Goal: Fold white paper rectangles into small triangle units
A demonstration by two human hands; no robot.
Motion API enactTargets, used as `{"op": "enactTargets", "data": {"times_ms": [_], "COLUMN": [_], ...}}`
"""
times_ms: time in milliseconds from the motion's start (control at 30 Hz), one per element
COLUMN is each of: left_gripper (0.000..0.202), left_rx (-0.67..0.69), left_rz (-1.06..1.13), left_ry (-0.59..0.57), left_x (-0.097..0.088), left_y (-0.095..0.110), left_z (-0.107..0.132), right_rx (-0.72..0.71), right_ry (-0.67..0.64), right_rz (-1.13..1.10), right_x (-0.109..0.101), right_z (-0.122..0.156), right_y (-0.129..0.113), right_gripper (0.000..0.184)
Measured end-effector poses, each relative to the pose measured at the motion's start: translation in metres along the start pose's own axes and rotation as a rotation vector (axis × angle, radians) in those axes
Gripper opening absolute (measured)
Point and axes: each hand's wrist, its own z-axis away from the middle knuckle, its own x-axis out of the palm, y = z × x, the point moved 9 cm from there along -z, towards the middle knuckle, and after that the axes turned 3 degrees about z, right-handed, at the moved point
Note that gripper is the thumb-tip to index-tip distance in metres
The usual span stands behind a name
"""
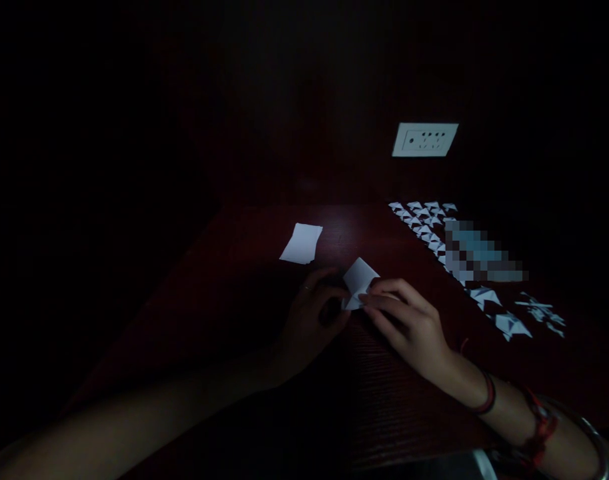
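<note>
The scene is very dark. A small white paper piece (360,279) stands tilted on the dark red wooden table (374,387), partly folded. My left hand (312,320) pinches its lower left edge with fingers curled. My right hand (407,320) presses its lower right edge with fingers held together. A second white paper sheet (301,243) lies flat just behind my left hand. My right wrist wears red bands and a metal bangle.
Several small folded white paper pieces (424,220) lie in rows at the right, more of them (512,323) nearer the edge. A blurred patch covers part of that row. A white wall socket plate (424,139) sits on the dark back panel.
</note>
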Motion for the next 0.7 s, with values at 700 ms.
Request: {"op": "enactTargets", "data": {"times_ms": [700], "left_gripper": [0.019], "left_rx": [0.178], "left_rz": [0.071], "left_ry": [0.008], "left_x": [0.0], "left_y": [0.013], "left_z": [0.002], "right_rx": [0.051], "right_ry": [0.01], "right_rz": [0.074], "right_x": [-0.003], "right_z": [-0.002], "right_y": [0.006], "right_gripper": [0.018]}}
